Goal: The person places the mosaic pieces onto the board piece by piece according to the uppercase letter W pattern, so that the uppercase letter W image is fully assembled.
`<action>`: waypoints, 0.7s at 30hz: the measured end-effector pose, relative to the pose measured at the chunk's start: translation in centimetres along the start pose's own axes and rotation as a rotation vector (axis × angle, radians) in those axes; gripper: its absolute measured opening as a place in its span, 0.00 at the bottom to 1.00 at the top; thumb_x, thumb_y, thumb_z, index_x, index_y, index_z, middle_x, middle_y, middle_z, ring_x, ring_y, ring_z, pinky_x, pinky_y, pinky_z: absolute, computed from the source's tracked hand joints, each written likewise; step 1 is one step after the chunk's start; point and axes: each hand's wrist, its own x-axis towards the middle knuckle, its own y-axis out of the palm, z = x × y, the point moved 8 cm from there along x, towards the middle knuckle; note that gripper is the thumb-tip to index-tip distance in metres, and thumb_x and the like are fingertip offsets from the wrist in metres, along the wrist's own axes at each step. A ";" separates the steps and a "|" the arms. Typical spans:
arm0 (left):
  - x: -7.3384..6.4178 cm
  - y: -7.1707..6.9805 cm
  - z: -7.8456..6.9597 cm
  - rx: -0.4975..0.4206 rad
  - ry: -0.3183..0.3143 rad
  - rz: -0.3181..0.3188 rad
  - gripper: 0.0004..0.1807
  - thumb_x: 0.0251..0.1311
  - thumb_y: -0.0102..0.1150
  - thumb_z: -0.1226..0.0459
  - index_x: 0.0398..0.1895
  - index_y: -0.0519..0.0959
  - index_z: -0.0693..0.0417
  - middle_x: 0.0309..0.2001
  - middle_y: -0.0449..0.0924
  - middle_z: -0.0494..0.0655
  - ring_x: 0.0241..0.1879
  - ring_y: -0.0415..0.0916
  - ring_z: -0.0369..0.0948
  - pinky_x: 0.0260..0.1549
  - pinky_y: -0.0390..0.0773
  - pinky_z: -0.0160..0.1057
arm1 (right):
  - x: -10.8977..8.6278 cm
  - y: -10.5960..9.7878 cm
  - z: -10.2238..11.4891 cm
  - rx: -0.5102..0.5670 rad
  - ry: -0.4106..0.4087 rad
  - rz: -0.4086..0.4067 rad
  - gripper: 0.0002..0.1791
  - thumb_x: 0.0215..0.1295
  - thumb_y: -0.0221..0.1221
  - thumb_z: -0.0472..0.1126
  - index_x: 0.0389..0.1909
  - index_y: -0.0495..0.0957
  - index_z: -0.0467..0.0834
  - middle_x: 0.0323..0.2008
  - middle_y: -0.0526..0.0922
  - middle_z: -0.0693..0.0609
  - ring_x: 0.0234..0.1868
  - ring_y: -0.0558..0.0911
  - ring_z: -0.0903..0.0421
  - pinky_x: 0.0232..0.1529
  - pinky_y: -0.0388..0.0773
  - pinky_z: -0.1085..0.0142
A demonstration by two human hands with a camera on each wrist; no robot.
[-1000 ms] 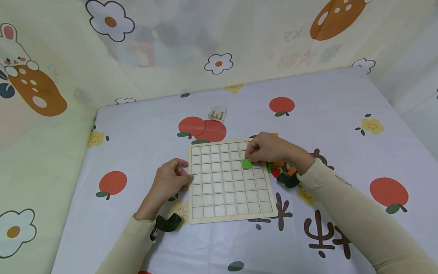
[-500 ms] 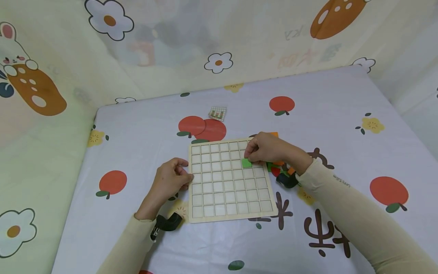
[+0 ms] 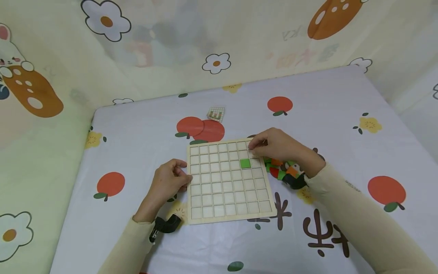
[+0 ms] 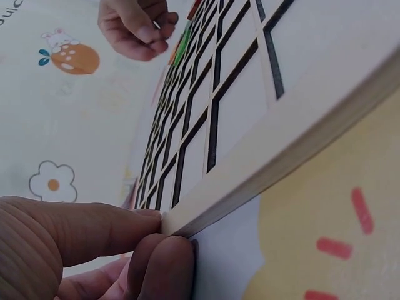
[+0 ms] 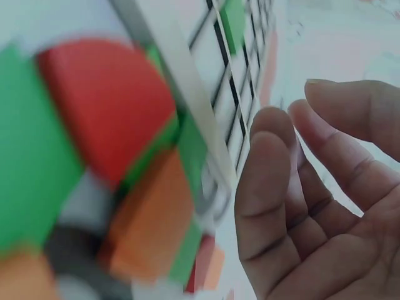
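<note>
A pale wooden grid board (image 3: 224, 198) lies on the table, a single green square tile (image 3: 245, 163) sitting in one cell toward its upper right. At the board's left edge my left hand (image 3: 170, 177) pinches the frame; in the left wrist view the thumb (image 4: 94, 228) is at the rim with fingers curled against its side. My right hand (image 3: 275, 144) hovers over the upper right corner, away from the tile. Its fingers are loosely bent with a gap between thumb and fingers, holding nothing, as the right wrist view shows.
Right of the board lies a pile of coloured pieces, among them a red rounded piece (image 5: 109, 103) and an orange block (image 5: 153, 215), partly under the right forearm. A small printed grid card (image 3: 216, 113) lies behind the board. Black wrist cameras (image 3: 167, 223) are strapped at both cuffs.
My right hand has let go of the green tile and moved up and to the right, leaving the tile in its cell. The left hand stays at the board's edge.
</note>
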 end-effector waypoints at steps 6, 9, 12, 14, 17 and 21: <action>0.0 0.1 0.1 0.001 0.001 0.000 0.20 0.61 0.70 0.71 0.56 0.78 0.64 0.31 0.80 0.52 0.22 0.81 0.41 0.26 0.85 0.37 | -2.2 -2.1 -2.4 0.007 0.063 -0.086 0.10 0.71 0.65 0.39 0.49 0.88 0.40 0.43 0.88 0.48 0.39 0.81 0.51 0.38 0.81 0.62; -0.2 0.0 0.2 -0.002 -0.003 -0.004 0.20 0.62 0.70 0.71 0.56 0.78 0.64 0.31 0.80 0.52 0.22 0.81 0.40 0.27 0.85 0.37 | -3.3 -2.2 -3.6 0.008 0.105 -0.094 0.11 0.70 0.65 0.40 0.49 0.87 0.40 0.39 0.87 0.49 0.37 0.80 0.51 0.35 0.80 0.62; -0.3 0.0 0.1 -0.008 -0.005 -0.015 0.19 0.62 0.70 0.70 0.55 0.78 0.63 0.30 0.79 0.52 0.22 0.81 0.40 0.26 0.85 0.37 | -4.3 -2.2 -4.4 0.000 0.143 -0.100 0.12 0.69 0.66 0.40 0.50 0.87 0.40 0.36 0.86 0.51 0.36 0.78 0.51 0.33 0.78 0.62; -0.4 0.0 0.1 -0.019 -0.007 -0.019 0.18 0.63 0.70 0.71 0.55 0.79 0.63 0.30 0.79 0.52 0.22 0.80 0.40 0.26 0.85 0.36 | -4.9 -2.1 -4.7 0.001 0.159 -0.103 0.13 0.67 0.67 0.40 0.50 0.87 0.40 0.34 0.86 0.50 0.35 0.79 0.50 0.32 0.78 0.62; -0.4 0.0 0.1 -0.034 -0.011 -0.020 0.18 0.63 0.70 0.71 0.55 0.79 0.64 0.30 0.79 0.52 0.22 0.81 0.40 0.26 0.85 0.36 | -5.5 -1.8 -5.2 0.006 0.174 -0.109 0.16 0.65 0.71 0.41 0.50 0.86 0.39 0.34 0.85 0.50 0.35 0.78 0.51 0.32 0.77 0.63; -0.2 0.1 -0.1 -0.034 -0.009 -0.025 0.18 0.62 0.70 0.71 0.55 0.79 0.63 0.30 0.79 0.52 0.22 0.81 0.39 0.25 0.85 0.35 | -5.8 -1.4 -5.4 0.002 0.175 -0.140 0.17 0.61 0.74 0.42 0.49 0.86 0.39 0.35 0.83 0.50 0.37 0.77 0.51 0.33 0.75 0.65</action>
